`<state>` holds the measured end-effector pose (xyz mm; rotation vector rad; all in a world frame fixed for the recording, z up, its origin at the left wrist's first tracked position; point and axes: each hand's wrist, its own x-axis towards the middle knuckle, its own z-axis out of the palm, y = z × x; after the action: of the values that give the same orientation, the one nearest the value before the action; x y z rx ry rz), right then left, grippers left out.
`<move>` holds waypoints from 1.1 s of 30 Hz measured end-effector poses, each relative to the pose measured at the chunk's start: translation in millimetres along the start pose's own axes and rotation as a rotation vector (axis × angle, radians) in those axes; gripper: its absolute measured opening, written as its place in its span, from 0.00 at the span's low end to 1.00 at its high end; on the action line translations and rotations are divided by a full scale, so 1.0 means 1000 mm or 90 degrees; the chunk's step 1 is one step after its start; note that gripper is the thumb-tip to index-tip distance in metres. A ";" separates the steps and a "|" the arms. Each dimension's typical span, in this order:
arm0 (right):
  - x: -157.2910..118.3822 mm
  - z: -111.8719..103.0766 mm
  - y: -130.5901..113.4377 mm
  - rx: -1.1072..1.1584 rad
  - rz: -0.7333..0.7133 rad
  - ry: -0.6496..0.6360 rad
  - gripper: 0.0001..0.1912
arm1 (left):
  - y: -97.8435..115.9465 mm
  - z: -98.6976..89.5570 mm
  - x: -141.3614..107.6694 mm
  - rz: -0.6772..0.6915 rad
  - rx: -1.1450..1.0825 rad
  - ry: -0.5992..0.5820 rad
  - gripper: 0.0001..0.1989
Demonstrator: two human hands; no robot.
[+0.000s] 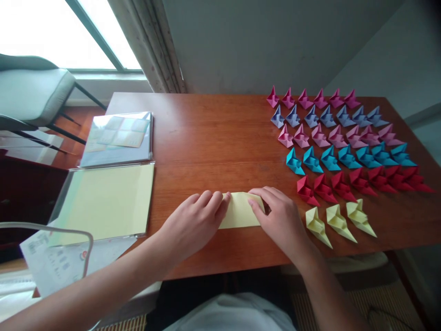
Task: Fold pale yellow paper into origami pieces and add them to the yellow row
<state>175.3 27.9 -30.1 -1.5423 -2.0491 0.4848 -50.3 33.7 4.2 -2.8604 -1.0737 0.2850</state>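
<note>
A pale yellow sheet of origami paper (pixel 241 212), folded to a long strip, lies flat on the table in front of me. My left hand (pixel 196 218) has its fingers curled and pressed on the strip's left end, which it covers. At the other end, my right hand (pixel 280 216) pinches the paper's upper right corner between thumb and fingers. Just right of that hand stand three folded yellow paper pieces (pixel 341 224) with pointed tips.
Rows of folded paper pieces in red (pixel 341 186), blue (pixel 330 158), pink (pixel 319 135), lavender (pixel 327 117) and magenta (pixel 305 99) fill the table's right side. To the left lie a pack of yellow paper (pixel 110 202), a plastic-wrapped pack (pixel 117 138) and a cable (pixel 87 234).
</note>
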 end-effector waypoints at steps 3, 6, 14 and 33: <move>-0.001 0.001 0.001 0.002 0.002 0.006 0.05 | -0.003 0.001 0.001 0.023 0.009 0.001 0.24; -0.001 0.001 0.001 0.002 -0.001 0.012 0.05 | -0.003 0.002 0.001 0.033 0.006 0.010 0.24; -0.015 0.004 -0.005 -0.014 -0.060 0.122 0.09 | 0.002 0.000 -0.001 0.003 -0.021 0.003 0.26; -0.045 0.007 -0.007 -0.144 -0.321 0.007 0.15 | 0.006 0.001 0.000 0.005 0.032 0.009 0.25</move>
<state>175.3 -17.1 -40.6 -1.0699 -2.4367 0.0522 -46.6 29.4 2.7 -2.8190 -1.0385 0.2877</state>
